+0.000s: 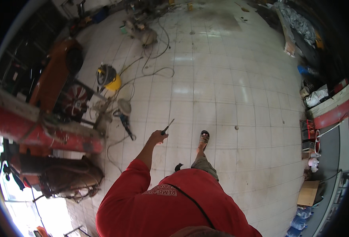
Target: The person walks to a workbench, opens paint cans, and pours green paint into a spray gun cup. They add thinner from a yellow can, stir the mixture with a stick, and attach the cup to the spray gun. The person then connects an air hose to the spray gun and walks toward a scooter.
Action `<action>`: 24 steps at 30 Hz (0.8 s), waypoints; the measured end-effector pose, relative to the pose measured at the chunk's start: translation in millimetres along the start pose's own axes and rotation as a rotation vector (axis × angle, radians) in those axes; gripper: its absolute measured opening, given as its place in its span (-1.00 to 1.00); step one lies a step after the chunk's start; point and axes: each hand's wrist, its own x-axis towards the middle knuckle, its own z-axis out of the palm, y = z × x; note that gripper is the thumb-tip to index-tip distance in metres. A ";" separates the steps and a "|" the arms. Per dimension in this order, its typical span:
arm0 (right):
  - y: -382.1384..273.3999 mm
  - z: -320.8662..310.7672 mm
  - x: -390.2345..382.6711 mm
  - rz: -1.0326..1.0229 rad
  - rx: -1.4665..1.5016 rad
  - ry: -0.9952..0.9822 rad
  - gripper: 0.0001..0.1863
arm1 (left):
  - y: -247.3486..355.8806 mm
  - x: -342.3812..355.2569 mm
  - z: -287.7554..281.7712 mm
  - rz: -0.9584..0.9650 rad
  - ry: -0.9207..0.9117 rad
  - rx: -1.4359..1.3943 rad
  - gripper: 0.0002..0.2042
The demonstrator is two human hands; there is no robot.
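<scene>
A left hand [156,138] holds a thin tool [168,126] over the tiled floor [218,114].
Its fingers curl around the dark handle [164,132], and the thin end points ahead and a bit right. A power tool [124,121] with a round pad [124,106] lies to the left, near a yellow tub [114,83]. I cannot tell about the right hand's fingers.

I see the person's left hand [158,137] reaching out, curled in a grip; the bare forearm [145,155] slopes back from it to a red-sleeved upper arm [124,185], and one foot [204,139] stands right of it.
</scene>
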 end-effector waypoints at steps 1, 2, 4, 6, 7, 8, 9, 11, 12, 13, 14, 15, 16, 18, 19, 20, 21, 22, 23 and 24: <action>-39.4 3.8 12.7 -0.015 -0.005 -0.009 -0.86 | 34.0 24.0 -8.1 0.035 -0.016 -0.006 -0.65; -73.3 7.4 27.7 -0.028 0.002 -0.026 -0.87 | 64.8 43.5 -7.2 0.026 -0.008 -0.009 -0.65; -145.3 10.8 60.4 -0.072 0.000 -0.058 -0.89 | 111.7 72.7 -7.1 0.009 0.016 -0.023 -0.66; -235.2 6.4 93.2 -0.156 -0.043 -0.085 -0.91 | 101.1 105.6 -6.1 0.057 0.001 -0.209 -0.61; -292.1 -0.7 110.0 -0.224 -0.094 -0.095 -0.92 | 87.2 126.4 -9.5 0.006 0.008 -0.191 -0.58; -346.9 -10.8 129.0 -0.283 -0.162 -0.094 -0.92 | 72.4 142.5 -15.2 -0.050 0.007 -0.171 -0.55; -413.7 -52.9 164.8 -0.301 -0.449 -0.058 -0.81 | 67.9 151.4 -15.8 -0.111 -0.014 -0.168 -0.55; -555.5 -103.3 194.6 -0.549 -0.609 0.101 -0.80 | 59.1 157.4 -29.8 -0.274 -0.004 -0.083 -0.53; -616.8 -135.3 198.5 -0.907 -0.635 0.208 -0.81 | 59.4 161.6 -34.0 -0.355 -0.006 -0.017 -0.52; -697.3 -119.5 176.5 -0.806 -0.340 0.190 -0.81 | 54.4 158.8 -50.0 -0.444 -0.003 -0.055 -0.53; -792.4 -98.6 126.5 -0.723 -0.039 0.188 -0.74 | 51.6 155.4 -63.6 -0.537 0.000 -0.106 -0.54; -854.0 -98.4 93.4 -0.741 0.020 0.169 -0.65 | 71.3 150.4 -75.0 -0.535 -0.073 -0.173 -0.54; -903.1 -106.4 80.6 -0.746 0.039 0.199 -0.69 | 90.8 155.3 -84.2 -0.523 -0.155 -0.237 -0.55; -991.9 -101.7 61.8 -0.768 0.016 0.141 -0.70 | 86.9 211.5 -97.1 -0.439 -0.310 -0.125 -0.56; -1014.7 -100.2 76.8 -0.732 -0.042 0.123 -0.72 | 96.0 235.8 -106.6 -0.437 -0.316 -0.071 -0.56; -1024.4 -102.0 100.2 -0.694 -0.092 0.105 -0.73 | 112.1 257.3 -118.7 -0.435 -0.319 -0.014 -0.57; -1028.0 -109.2 130.1 -0.653 -0.123 0.105 -0.74 | 186.5 277.2 -139.2 -0.455 -0.257 0.049 -0.57; -1021.7 -106.4 157.5 -0.589 -0.219 0.116 -0.70 | 226.6 305.8 -152.1 -0.460 -0.197 0.014 -0.57; -1012.0 -93.7 176.4 -0.608 -0.576 0.096 -0.71 | 265.3 333.3 -166.6 -0.466 -0.124 -0.027 -0.56; -1006.1 -82.1 189.0 -0.655 -0.931 0.091 -0.67 | 290.1 372.2 -182.2 -0.427 -0.129 -0.103 -0.55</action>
